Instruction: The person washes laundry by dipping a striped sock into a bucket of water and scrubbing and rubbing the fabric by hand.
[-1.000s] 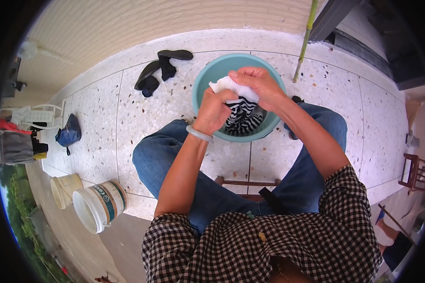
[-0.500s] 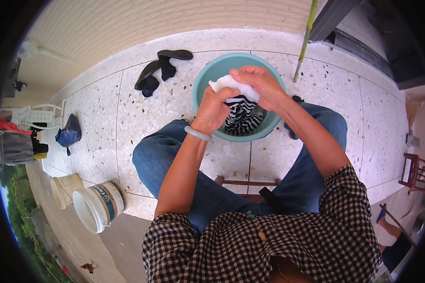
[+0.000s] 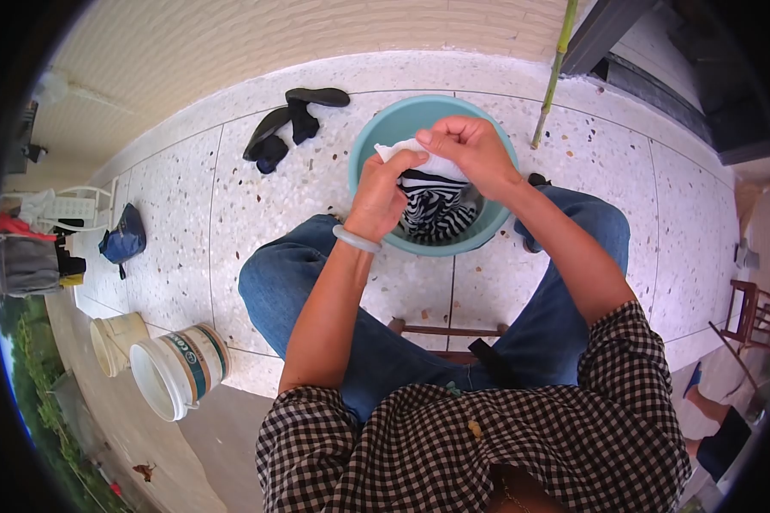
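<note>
Between my knees stands a round teal basin [image 3: 370,141] on the speckled floor. Over it, my left hand [image 3: 383,190], with a pale bangle on the wrist, pinches the left edge of a white ribbed cloth band [image 3: 436,162]. The right end of the band is gripped by my right hand [image 3: 475,154], thumb on top. Black-and-white striped fabric [image 3: 436,205] hangs from the white band down into the basin, where it lies bunched. Whether the basin holds water cannot be made out.
Black shoes [image 3: 265,132] with dark socks lie left of the basin. A green bamboo pole [image 3: 556,73] stands at the upper right. Two buckets [image 3: 158,385] are at the lower left, a blue bag [image 3: 124,235] above them. Another person's leg [image 3: 708,409] shows at the far right.
The white band is stretched a little differently and more striped fabric shows below it. My hands have shifted slightly. At the far right, the other person's leg has moved.
</note>
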The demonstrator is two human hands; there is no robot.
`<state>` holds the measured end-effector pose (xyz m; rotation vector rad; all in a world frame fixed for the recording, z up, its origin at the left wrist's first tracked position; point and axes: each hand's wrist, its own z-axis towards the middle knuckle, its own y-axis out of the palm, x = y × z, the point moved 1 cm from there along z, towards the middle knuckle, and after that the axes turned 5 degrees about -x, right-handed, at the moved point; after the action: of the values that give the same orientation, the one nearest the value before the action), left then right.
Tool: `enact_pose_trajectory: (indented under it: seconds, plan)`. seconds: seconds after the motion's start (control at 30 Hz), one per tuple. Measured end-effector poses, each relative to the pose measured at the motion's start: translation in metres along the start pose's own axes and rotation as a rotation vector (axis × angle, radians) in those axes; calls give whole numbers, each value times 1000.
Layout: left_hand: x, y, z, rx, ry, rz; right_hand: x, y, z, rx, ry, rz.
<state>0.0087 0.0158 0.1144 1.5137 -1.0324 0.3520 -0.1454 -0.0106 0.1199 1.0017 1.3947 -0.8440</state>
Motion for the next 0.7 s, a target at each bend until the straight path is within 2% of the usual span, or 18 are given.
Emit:
enact_pose_trajectory:
  seconds: [0.03, 0.13, 0.33, 0.43, 0.5, 0.7]
  plan:
    - [-1, -1, 1, 8, -8, 7, -1, 1, -1, 13, -35, -103]
    - [-3, -6, 6, 21, -37, 28, 10, 6, 3, 75, -236, -154]
    - [-7, -9, 6, 17, -14, 76, 18, 10, 2, 87, -159, 23]
    - [-6, -8, 5, 20, -18, 6, 17, 7, 3, 39, -47, 85]
    - [-4, -5, 4, 23, -60, -111, 16, 5, 5, 39, -71, 65]
    - [0, -5, 3, 20, -46, 24, 15, 11, 2, 68, -113, 37]
